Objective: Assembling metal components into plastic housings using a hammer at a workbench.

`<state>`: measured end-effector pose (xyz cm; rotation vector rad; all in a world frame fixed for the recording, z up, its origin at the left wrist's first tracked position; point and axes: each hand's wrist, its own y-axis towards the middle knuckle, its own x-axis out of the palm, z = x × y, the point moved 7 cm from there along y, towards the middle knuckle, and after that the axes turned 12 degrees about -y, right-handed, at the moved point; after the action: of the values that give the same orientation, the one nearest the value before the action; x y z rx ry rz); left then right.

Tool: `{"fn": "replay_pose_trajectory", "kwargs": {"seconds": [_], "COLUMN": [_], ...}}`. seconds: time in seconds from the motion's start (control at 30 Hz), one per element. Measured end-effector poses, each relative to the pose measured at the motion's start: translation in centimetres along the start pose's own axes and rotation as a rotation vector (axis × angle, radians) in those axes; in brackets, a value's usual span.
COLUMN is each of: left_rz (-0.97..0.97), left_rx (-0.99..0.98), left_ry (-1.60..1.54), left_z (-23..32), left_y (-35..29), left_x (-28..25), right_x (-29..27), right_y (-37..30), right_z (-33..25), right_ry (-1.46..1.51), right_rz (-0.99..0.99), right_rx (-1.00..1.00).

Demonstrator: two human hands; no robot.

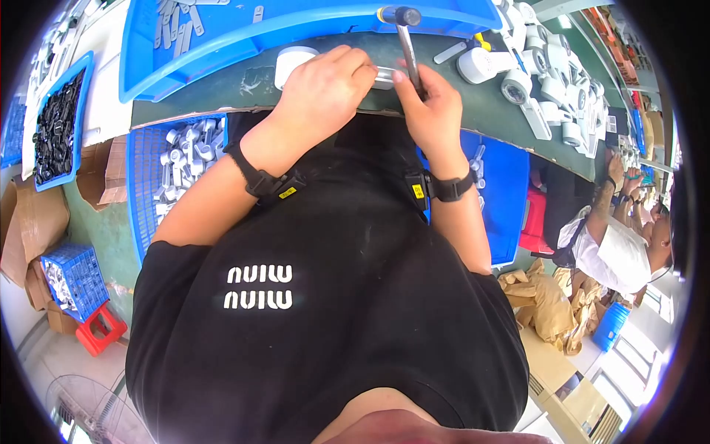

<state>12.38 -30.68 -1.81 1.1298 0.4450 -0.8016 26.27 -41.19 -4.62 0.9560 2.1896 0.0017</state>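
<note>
My left hand [325, 87] is closed over a white plastic part with a round head [294, 65] and a long handle. The part lies at the near edge of the green worktable [244, 90], its handle pointing right. In my right hand [435, 107] is a small hammer [405, 46], gripped with its head up and away from me. My right thumb is close to the end of the white part's handle; whether it touches cannot be made out. My left palm hides the middle of the part.
A large blue tray [222, 55] with flat grey strips stands behind my hands. White round-headed parts [547, 74] are heaped at the right, near a yellow-handled tool [483, 41]. Blue crates [140, 174] of white parts sit below the table edge. Another person [614, 251] works at far right.
</note>
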Motion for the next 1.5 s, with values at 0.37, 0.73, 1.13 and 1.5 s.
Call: {"fn": "replay_pose_trajectory", "kwargs": {"seconds": [0.37,0.73,1.13,1.5], "left_rz": [0.046,0.042,-0.223,-0.006], "left_rx": [0.024,-0.044,0.207,-0.073], "left_ry": [0.012,-0.064,-0.155,-0.195], "left_z": [-0.1,-0.3,5.3,-0.9], "left_y": [0.2,0.3,1.1,-0.9], "left_x": [-0.1,-0.4,-0.5,-0.4], "right_x": [-5.4,-4.8,-6.3,-7.1], "right_y": [-6.6,-5.4,-7.1,-6.3], "right_z": [-2.1,-1.7,1.3,-0.6], "right_ry": [-0.149,-0.263,0.202,0.109], "right_rz": [0.081,-0.190,-0.037,-0.094], "right_rx": [-0.225,-0.109,0.083,0.006]}}
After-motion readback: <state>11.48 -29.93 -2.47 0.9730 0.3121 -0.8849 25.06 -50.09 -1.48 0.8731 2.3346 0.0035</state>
